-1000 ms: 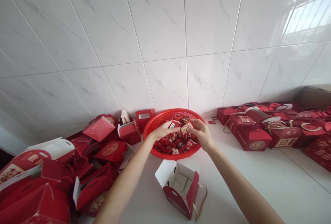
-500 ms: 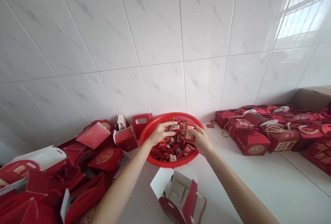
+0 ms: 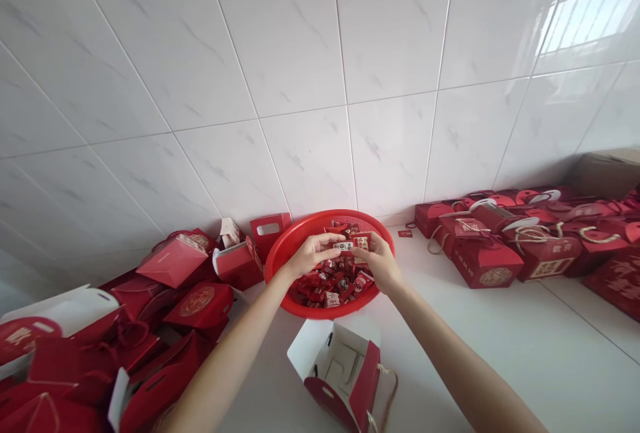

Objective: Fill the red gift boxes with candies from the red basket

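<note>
Over a red plastic basket (image 3: 274, 266) full of wrapped candies (image 3: 320, 283), my two hands are close together. My left hand (image 3: 311, 256) is closed on a small wrapped candy (image 3: 343, 246) with a pale label. My right hand (image 3: 379, 263) grips a red-and-cream candy packet (image 3: 362, 241), its fingers almost meeting the left ones. Just in front of the basket stands an open red gift box (image 3: 367, 380) with its white flap folded out and a rope handle at the right. Its bottom shows bare cardboard.
Red boxes, some of them open, lie heaped on the left (image 3: 197, 306). Closed red boxes with rope handles (image 3: 487, 263) stand in rows on the right. A small red packet (image 3: 405, 234) lies near the tiled wall (image 3: 310, 166). A brown carton (image 3: 607, 173) is at far right.
My right hand has moved left with its packet, bringing it up against the candy in my left hand. The whole view has shifted slightly.
</note>
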